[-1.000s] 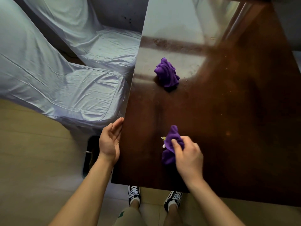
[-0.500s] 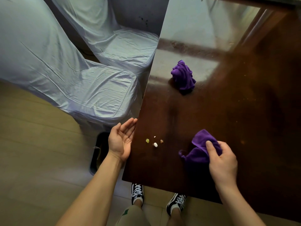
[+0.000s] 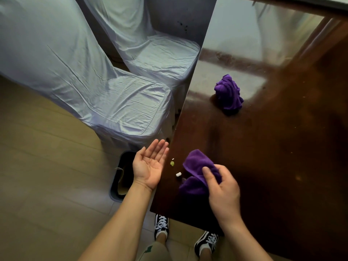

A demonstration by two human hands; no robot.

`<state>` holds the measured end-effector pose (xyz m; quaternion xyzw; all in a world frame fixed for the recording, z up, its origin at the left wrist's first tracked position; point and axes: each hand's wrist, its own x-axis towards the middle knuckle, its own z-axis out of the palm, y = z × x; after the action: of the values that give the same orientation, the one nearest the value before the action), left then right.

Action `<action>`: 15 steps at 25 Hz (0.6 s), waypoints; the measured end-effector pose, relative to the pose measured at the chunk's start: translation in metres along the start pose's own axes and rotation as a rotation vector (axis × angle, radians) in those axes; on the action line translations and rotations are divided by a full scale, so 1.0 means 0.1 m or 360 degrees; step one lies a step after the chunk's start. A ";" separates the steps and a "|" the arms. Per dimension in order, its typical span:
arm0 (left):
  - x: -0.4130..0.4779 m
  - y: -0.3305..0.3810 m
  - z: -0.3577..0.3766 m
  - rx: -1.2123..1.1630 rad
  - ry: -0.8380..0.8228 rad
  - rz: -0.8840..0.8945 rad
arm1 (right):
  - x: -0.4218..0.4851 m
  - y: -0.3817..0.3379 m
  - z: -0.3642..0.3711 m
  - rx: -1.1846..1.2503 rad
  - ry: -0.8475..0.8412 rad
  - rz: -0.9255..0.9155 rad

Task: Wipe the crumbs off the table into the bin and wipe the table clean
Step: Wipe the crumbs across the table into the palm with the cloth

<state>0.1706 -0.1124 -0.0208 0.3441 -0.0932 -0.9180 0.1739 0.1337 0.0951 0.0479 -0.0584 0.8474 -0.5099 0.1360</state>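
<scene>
My right hand [image 3: 223, 191] grips a purple cloth [image 3: 197, 170] pressed on the dark wooden table [image 3: 273, 157] near its left edge. A few crumbs [image 3: 172, 163] lie just left of the cloth: a green one, a small white one and a larger white piece [image 3: 178, 174]. My left hand [image 3: 149, 164] is held palm up, fingers apart, right at the table's left edge beside the crumbs. A black bin [image 3: 120, 178] stands on the floor below that hand, partly hidden by my wrist.
A second crumpled purple cloth [image 3: 228, 92] rests farther back on the table. Two chairs in pale covers [image 3: 120, 102] stand left of the table. Wooden floor [image 3: 47, 176] lies to the left; my two feet in black sneakers [image 3: 161, 226] show under the near edge.
My right hand has swept the cloth leftward, pushing the crumbs closer to the table's left edge. My left hand stays cupped, palm up, at that edge.
</scene>
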 end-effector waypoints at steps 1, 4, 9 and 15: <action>0.01 0.00 0.00 0.0002 0.0000 -0.0001 | 0.03 0.03 -0.09 -0.0013 0.0061 0.0002; 0.04 -0.01 0.01 0.0048 0.0004 -0.0004 | 0.11 0.17 -0.39 -0.0122 0.0222 0.0076; 0.05 -0.05 0.00 0.0036 0.0012 0.0026 | 0.27 0.16 -0.37 -0.0387 0.0294 0.0142; 0.02 -0.04 0.03 0.0073 0.0042 0.0027 | 0.46 -0.23 0.23 -0.0532 -0.0414 -0.0190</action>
<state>0.1663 -0.1098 -0.0214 0.3593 -0.1147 -0.9094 0.1751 0.0950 0.0543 0.0499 -0.1954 0.8905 -0.3576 0.2022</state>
